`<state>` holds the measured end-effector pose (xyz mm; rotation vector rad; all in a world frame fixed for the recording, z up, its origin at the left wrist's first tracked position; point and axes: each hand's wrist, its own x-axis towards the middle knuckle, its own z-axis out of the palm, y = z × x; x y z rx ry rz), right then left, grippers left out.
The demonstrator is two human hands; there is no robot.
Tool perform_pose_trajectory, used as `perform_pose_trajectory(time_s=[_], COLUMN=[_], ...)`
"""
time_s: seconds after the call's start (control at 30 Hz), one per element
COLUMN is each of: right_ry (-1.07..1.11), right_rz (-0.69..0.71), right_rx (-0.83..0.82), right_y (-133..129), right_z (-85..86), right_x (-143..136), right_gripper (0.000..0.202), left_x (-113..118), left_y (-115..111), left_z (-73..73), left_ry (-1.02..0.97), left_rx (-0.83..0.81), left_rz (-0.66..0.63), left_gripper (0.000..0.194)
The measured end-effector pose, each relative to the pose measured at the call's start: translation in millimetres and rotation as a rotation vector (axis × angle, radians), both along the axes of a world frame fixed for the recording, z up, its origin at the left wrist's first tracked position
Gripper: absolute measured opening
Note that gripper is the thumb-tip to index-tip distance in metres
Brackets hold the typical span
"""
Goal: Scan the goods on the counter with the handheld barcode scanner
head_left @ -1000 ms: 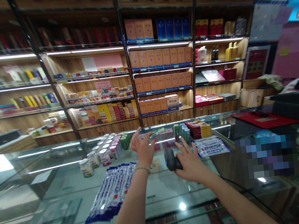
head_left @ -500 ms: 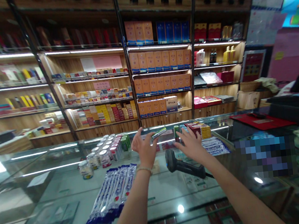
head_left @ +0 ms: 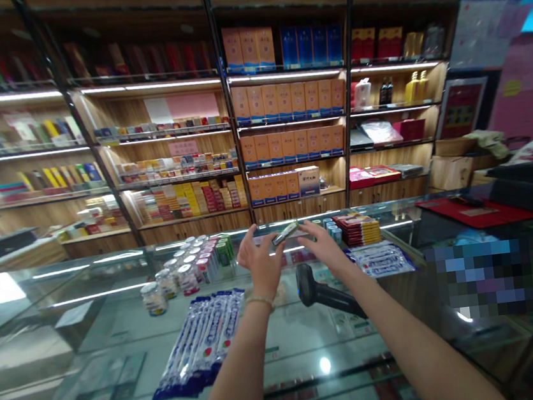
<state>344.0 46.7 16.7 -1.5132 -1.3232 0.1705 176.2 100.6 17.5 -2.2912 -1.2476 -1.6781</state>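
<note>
My left hand (head_left: 261, 261) holds a small green and white pack (head_left: 285, 232) by its left end, above the glass counter (head_left: 283, 346). The fingertips of my right hand (head_left: 323, 248) are at the pack's right end, fingers bent toward it. Below my hands lies a black handheld scanner (head_left: 325, 293), its handle partly behind my right forearm. Left of my left wrist is a fan of blue and white long packets (head_left: 203, 342). Behind them stand jars (head_left: 153, 298) and green cylinders (head_left: 224, 250) in rows.
Red and yellow packs (head_left: 359, 228) are stacked right of my right hand, with more blue and white packets (head_left: 381, 259) in front. A red mat (head_left: 474, 211) lies farther right. Tall shelves (head_left: 303, 207) of boxes stand behind the counter.
My right hand has moved left from beside the green cylinder to the pack's right end. My left hand still holds the pack. The view has shifted slightly.
</note>
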Motion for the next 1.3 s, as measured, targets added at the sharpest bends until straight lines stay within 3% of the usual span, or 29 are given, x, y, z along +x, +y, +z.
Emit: perform_pose_trajectory(time_s=[0.4,0.77,0.9,1.17,1.3], right_ry=[-0.197,-0.281,-0.271,-0.276,-0.249], right_rz=[-0.213,-0.253,-0.274,-0.233,-0.254], right_rx=[0.215,0.197,0.172,0.127,0.118], right_y=[-19,-22,-20,-20,-18], right_z=[3.6,3.8,2.0,-0.3,2.1], right_x=[-20,-11,-10,-12,-14], right_gripper=[0.019,0.019,0.015,0.017,0.016], left_x=[7,12,9,6,9], left_y=[3,10,12,4,8], left_z=[-14.7,-21.9,-17.0,-0.9,8.1], left_ry=[0.128,0.193,0.161,0.085,0.09], left_rx=[-0.036,-0.043,-0.009,0.022,-0.022], left_rz=[-0.147,-0.243,-0.248,-0.182,-0.228], left_gripper=[0.021,0.023,0.038,0.019,0.016])
